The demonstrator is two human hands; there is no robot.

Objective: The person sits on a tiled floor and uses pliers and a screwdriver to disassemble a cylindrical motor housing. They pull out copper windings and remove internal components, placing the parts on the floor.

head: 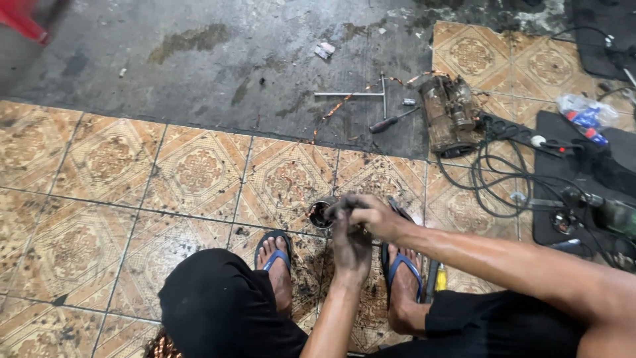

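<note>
Down on the tiled floor (106, 192) between the sandals, both greasy hands work a small metal cup (322, 213). Right hand (374, 217) fingers pinch its rim; left hand (351, 246) fingers curl underneath, bracing. Looks like mid-cleaning or fitting; steady grip needed next.

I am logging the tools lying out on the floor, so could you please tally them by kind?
T-handle wrench: 1
Dark-handled screwdriver on the concrete: 1
Yellow-handled screwdriver by the right foot: 1
Power tool on the mat at right: 1
Total: 4
</note>
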